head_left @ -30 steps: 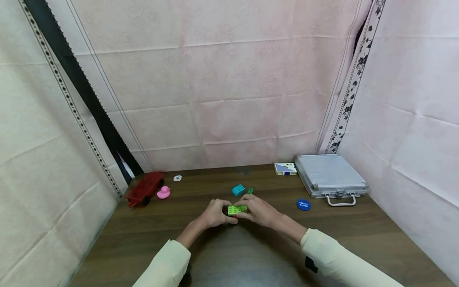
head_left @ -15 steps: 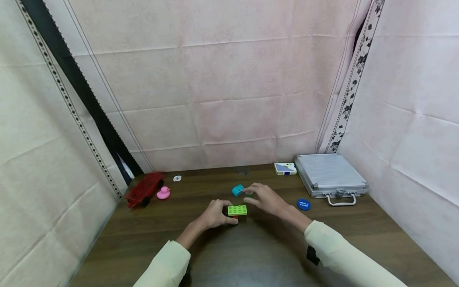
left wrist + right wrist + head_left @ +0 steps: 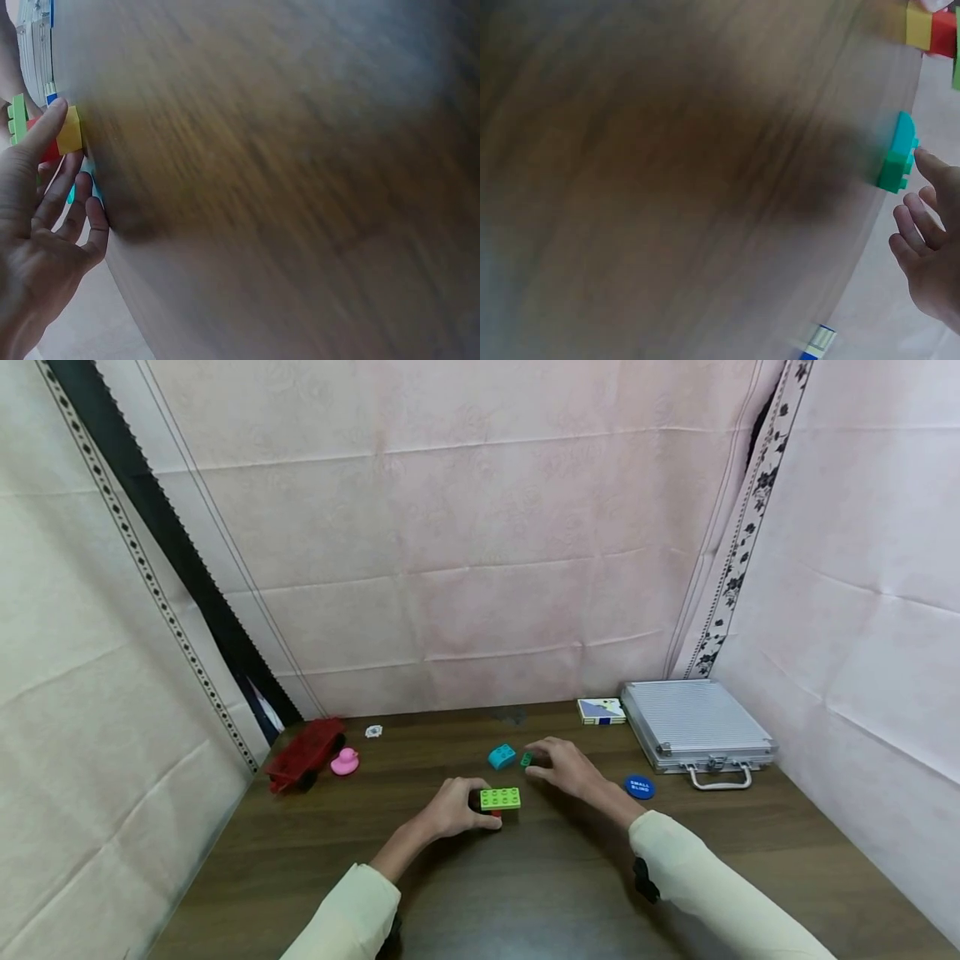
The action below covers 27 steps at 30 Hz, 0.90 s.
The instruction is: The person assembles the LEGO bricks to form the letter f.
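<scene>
One small green brick (image 3: pixel 527 760) lies near a blue brick (image 3: pixel 502 757) on the bench (image 3: pixel 495 893), just beside the right hand (image 3: pixel 564 764), which holds nothing; the left hand (image 3: pixel 447 807) grips a brick stack (image 3: pixel 500 798). Left wrist view: thumb and fingers pinch the stack, lime, red and yellow. Right wrist view: loosely parted fingers near the green brick.

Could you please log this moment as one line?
left hand: grips block stack; right hand: near green block; blue block: on table

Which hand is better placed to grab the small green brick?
Probably the right hand: it's open beside the small green brick, while the left hand is farther off and grips the stack.
</scene>
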{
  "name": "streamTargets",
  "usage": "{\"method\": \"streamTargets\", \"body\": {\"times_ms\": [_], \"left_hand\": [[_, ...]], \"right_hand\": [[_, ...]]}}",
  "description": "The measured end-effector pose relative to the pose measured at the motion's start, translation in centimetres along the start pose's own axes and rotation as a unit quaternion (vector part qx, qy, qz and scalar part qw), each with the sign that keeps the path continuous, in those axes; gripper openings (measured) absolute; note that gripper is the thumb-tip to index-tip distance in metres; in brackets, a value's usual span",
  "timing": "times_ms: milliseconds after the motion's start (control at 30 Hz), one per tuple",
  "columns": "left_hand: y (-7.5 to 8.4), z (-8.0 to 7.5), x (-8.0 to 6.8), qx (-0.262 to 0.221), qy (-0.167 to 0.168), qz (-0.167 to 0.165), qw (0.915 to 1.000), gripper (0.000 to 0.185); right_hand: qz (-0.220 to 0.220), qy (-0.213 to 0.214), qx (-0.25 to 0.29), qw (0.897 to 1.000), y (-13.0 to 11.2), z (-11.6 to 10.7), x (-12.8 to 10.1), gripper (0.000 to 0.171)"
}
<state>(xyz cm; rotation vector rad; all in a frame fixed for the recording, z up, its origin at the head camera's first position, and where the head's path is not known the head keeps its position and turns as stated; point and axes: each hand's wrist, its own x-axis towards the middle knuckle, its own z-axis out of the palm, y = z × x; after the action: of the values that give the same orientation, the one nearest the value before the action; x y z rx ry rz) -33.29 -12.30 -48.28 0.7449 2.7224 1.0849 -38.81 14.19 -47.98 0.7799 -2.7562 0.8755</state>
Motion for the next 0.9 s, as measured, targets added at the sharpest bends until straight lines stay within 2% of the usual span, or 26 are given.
{"method": "streamTargets", "body": {"times_ms": [300,467,600,900], "left_hand": [[0.0,-0.1,-0.2,0.001,-0.003,0.013,0.9999,0.050],[-0.1,-0.2,-0.3,-0.008,-0.007,0.014,0.9998,0.053],[-0.2,-0.2,-0.3,-0.017,-0.003,0.021,0.9996,0.047],[-0.3,-0.3,-0.2,-0.020,0.005,0.035,0.9992,0.033]], "right_hand": [[0.007,0.003,-0.004,1.000,0.9,1.1,0.7,0.047],[0.013,-0.001,-0.006,1.000,0.7,1.2,1.0,0.040],[0.012,0.001,-0.008,1.000,0.6,1.1,1.1,0.036],[0.003,0.002,-0.001,1.000,-0.6,0.1,0.7,0.038]]}}
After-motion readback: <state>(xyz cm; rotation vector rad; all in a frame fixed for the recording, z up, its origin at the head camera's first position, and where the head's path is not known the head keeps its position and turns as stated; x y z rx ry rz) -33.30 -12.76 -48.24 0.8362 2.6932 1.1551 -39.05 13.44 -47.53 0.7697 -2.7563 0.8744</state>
